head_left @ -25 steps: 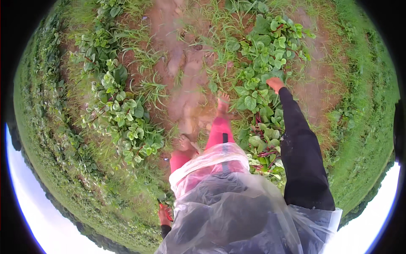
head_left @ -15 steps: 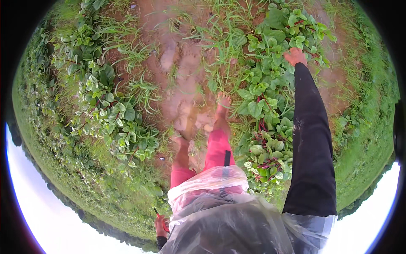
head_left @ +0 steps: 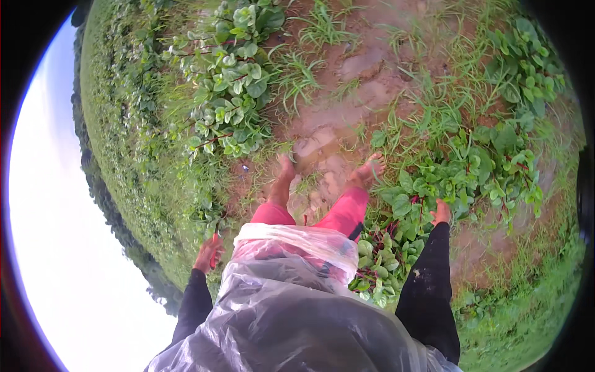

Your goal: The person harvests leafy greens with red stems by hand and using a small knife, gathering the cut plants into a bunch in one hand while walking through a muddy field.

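My left hand [head_left: 203, 255] is low at the left, away from the plants of the near rows. Its fingers are wrapped round a red-handled hand tool [head_left: 214, 247] with a thin dark tip; the exact kind is too small to make out. On the other side, my right hand [head_left: 441, 212] hangs at the edge of a leafy plant [head_left: 462, 173] with broad green leaves and reddish stems. Thumb and fingers look apart, and nothing shows between them. More of this red-stemmed crop [head_left: 387, 257] grows beside my right leg.
My bare feet [head_left: 370, 168] stand on a wet, muddy path [head_left: 341, 133] with puddles and grass tufts. A second leafy row [head_left: 238, 87] runs along the left. A translucent plastic cover [head_left: 291, 304] drapes my body over pink trousers [head_left: 343, 214].
My view has turned, so the rows are shifted and tilted. My right arm has drawn back from the far leaves toward my body. More of my left arm and the red-handled tool now shows.
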Demonstrator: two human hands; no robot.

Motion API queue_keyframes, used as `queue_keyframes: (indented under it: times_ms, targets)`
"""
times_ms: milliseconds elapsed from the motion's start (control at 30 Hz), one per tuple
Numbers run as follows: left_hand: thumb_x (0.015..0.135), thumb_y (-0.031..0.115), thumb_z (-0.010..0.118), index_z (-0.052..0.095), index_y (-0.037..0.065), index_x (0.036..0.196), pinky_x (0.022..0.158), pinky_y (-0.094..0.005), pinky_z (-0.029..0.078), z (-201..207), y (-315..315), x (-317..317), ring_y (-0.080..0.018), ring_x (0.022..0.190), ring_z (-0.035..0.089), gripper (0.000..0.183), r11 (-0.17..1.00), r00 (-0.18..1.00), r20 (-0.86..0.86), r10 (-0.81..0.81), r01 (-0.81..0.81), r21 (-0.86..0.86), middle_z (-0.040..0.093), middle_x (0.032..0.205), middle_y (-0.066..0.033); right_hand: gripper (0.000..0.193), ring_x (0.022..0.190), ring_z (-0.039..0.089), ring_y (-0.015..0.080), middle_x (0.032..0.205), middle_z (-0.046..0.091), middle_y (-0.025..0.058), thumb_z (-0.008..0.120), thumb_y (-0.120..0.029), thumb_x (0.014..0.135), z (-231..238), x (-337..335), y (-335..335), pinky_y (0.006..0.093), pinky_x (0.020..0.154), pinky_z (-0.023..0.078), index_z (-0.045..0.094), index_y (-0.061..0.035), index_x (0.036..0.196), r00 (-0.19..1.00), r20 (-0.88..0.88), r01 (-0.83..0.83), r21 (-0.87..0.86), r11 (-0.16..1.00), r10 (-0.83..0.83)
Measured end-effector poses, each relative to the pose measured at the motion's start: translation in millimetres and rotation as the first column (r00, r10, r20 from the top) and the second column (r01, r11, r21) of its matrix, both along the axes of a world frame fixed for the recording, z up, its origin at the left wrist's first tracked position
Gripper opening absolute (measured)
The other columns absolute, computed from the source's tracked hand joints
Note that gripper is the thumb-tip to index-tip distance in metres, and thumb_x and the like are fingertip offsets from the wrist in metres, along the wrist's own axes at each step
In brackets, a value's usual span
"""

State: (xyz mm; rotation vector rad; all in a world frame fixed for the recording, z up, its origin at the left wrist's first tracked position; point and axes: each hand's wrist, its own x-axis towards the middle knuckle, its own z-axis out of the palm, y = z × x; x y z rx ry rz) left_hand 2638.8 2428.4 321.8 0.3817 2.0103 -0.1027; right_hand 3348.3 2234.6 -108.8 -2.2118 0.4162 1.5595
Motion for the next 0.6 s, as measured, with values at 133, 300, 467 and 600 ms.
queue_keyframes:
  times_ms: [133,300,467,600]
  targets:
    - [0.090,0.042,0.060,0.061,0.009,0.113,0.048,-0.0202,0.038,25.9,-30.5,-15.5,-0.0060,0.057,0.051,0.040,1.000,1.000,-0.008,-0.014,0.014,0.006,0.063,0.082,-0.0015,0.069,0.126,0.037,0.0360,0.144,0.038,0.0114,0.069,-0.049,0.078,16.7,-67.4,10.8,0.0514,0.091,0.040,0.046,-0.0219,0.137,0.984,-0.119,0.095,-0.251,0.963,-0.129]
    - [0.090,0.040,0.059,0.061,0.011,0.113,0.046,-0.0202,0.038,69.1,-101.5,-62.9,-0.0053,0.057,0.051,0.038,0.991,0.998,0.024,-0.056,0.059,-0.122,0.063,0.082,0.0008,0.072,0.124,0.039,0.0333,0.145,0.036,0.0113,0.069,-0.049,0.078,73.3,-113.7,33.6,0.0556,0.091,0.039,0.045,-0.0148,0.137,0.975,-0.213,-0.098,-0.157,0.983,0.063]
    - [0.089,0.035,0.057,0.061,0.010,0.110,0.044,-0.0208,0.036,71.8,-109.9,-129.3,-0.0049,0.055,0.049,0.033,0.997,0.997,-0.039,0.069,-0.068,0.036,0.059,0.076,0.0018,0.055,0.114,0.050,0.0300,0.134,0.050,0.0129,0.064,-0.043,0.082,111.3,-137.9,102.0,0.0535,0.081,0.044,0.055,-0.0098,0.124,0.886,-0.032,-0.462,0.044,0.886,0.463]
    - [0.089,0.036,0.056,0.060,0.009,0.103,0.043,-0.0208,0.034,-8.5,-50.0,-178.2,-0.0047,0.052,0.046,0.030,0.945,0.994,0.091,0.066,-0.091,0.313,0.056,0.072,0.0022,0.046,0.091,0.060,0.0227,0.118,0.060,0.0100,0.062,-0.042,0.082,124.4,-156.1,186.8,0.0415,0.065,0.047,0.063,-0.0048,0.110,0.498,0.205,-0.863,0.209,0.460,0.843]
